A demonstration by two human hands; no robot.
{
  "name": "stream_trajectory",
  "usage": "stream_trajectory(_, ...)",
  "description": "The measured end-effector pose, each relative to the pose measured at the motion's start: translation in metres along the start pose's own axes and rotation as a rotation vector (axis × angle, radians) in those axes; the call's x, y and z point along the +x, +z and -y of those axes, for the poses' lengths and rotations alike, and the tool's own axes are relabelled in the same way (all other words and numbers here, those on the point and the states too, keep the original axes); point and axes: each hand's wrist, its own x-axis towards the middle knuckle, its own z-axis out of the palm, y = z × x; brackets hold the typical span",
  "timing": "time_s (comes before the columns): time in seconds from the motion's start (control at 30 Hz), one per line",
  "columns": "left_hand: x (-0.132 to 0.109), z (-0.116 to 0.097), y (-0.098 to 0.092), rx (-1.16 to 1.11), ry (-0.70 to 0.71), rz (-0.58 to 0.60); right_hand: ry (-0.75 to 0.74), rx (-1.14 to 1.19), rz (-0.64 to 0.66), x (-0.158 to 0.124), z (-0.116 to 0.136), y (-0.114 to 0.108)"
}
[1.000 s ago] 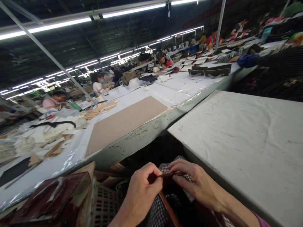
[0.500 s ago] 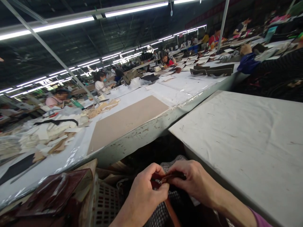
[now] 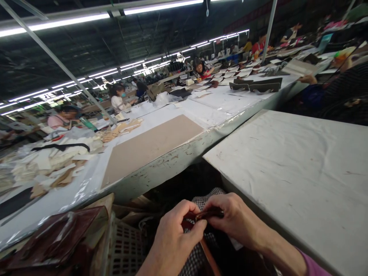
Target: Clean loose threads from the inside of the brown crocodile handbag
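Note:
My left hand point(image 3: 179, 232) is closed, thumb and forefinger pinching a brown leather strap point(image 3: 209, 257) whose tail hangs down over my lap. My right hand point(image 3: 230, 216) is closed too, its fingers pressed round a dark reddish-brown leather piece point(image 3: 214, 212) that meets the other hand's fingertips. A small shiny metal bit shows between the two hands; its exact kind is too small to tell. Black-and-white checked cloth point(image 3: 211, 193) lies beneath and behind the hands. My fingers hide much of the leather.
A plastic crate point(image 3: 128, 249) stands left of my hands, with dark red leather bags point(image 3: 57, 241) beside it. A white-covered table point(image 3: 287, 165) is at the right. The long table ahead carries a beige sheet point(image 3: 155, 147) and fabric scraps point(image 3: 54, 165). Co-workers sit farther off.
My hands stay together on the leather, with the right fingers shifted slightly. At the right, a co-worker's arm now reaches onto the long table beside a greyish flat piece. The view has tilted slightly.

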Motion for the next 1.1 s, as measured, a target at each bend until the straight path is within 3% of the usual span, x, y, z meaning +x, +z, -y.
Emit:
stream_trajectory(0.2, 0.004, 0.009, 0.002, 0.112, 0.128, -0.077, 0.042, 0.134, 0.021, 0.001, 0.001, -0.004)
stream_trajectory(0.33, 0.004, 0.013, 0.002, 0.114, 0.176, -0.077, 0.028, 0.270, 0.116, -0.005, -0.002, -0.012)
stream_trajectory(0.43, 0.004, 0.012, 0.002, 0.111, 0.204, -0.073, 0.039, 0.249, 0.112, -0.012, 0.000, -0.016)
stream_trajectory(0.6, 0.005, 0.007, 0.005, 0.106, 0.183, -0.053, -0.029, 0.117, 0.040, -0.021, 0.008, -0.011)
stream_trajectory(0.77, 0.004, 0.002, 0.008, 0.123, 0.164, -0.106, -0.021, 0.034, -0.037, -0.024, 0.007, -0.002)
stream_trajectory(1.1, 0.003, -0.010, 0.007, 0.082, 0.092, -0.068, -0.017, 0.206, 0.027, -0.033, 0.002, -0.021)
